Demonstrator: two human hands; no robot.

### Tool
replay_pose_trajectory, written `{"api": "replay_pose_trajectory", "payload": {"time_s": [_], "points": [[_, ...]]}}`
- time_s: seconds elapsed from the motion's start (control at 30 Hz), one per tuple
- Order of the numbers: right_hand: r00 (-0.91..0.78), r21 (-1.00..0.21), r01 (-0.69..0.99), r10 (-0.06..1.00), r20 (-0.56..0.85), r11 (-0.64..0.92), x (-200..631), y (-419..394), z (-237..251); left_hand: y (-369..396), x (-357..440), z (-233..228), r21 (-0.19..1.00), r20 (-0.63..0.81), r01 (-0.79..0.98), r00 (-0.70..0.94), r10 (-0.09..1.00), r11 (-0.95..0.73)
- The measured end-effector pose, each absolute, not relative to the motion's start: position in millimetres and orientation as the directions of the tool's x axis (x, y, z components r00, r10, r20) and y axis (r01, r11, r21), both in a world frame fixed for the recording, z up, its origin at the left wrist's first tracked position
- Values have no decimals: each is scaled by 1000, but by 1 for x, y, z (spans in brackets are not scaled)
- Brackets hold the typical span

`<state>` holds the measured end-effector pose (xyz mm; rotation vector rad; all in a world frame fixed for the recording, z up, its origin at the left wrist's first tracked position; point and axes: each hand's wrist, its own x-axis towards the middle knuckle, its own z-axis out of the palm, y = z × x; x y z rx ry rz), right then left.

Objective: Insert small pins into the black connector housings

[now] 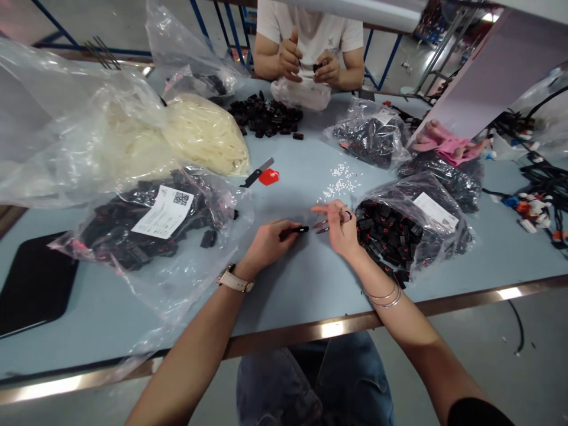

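Note:
Between the fingertips of my left hand [271, 241] is a small black plastic connector [302, 229], its end pointing right. My right hand [341, 228] grips small scissors [321, 227], with dark loops at the fingers and two slightly parted pointed tips close to the connector. My right index finger stretches left above the tips. Small white pieces [339, 182] are scattered on the table just beyond my right hand. Right of that hand, an opened clear bag [437, 207] spills black connectors [388, 234] with red-orange parts.
A labelled bag of black parts [133, 231] lies left, before a large bag of cream strips [204, 133]. A knife [258, 173] and red piece [268, 176] lie mid-table. Opposite, a person [310, 47] handles a black part behind a black pile [266, 115]. A black tray [38, 278] is at left.

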<state>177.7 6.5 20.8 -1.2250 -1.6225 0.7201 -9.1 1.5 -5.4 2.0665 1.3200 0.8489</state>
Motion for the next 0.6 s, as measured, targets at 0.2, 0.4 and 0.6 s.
{"api": "replay_pose_trajectory", "payload": {"time_s": [0.2,0.4,0.6], "points": [[6,-927,294,969,246,234,166,5,12,1,-10,-5,726,205,580,329,922,-369],[-47,-877,402,962,268,263,161,4,6,2,-10,-6,731,194,575,338,921,-366],[-106,-813,489,946,306,317,159,5,4,2,-10,-5,731,196,576,336,921,-366]]}}
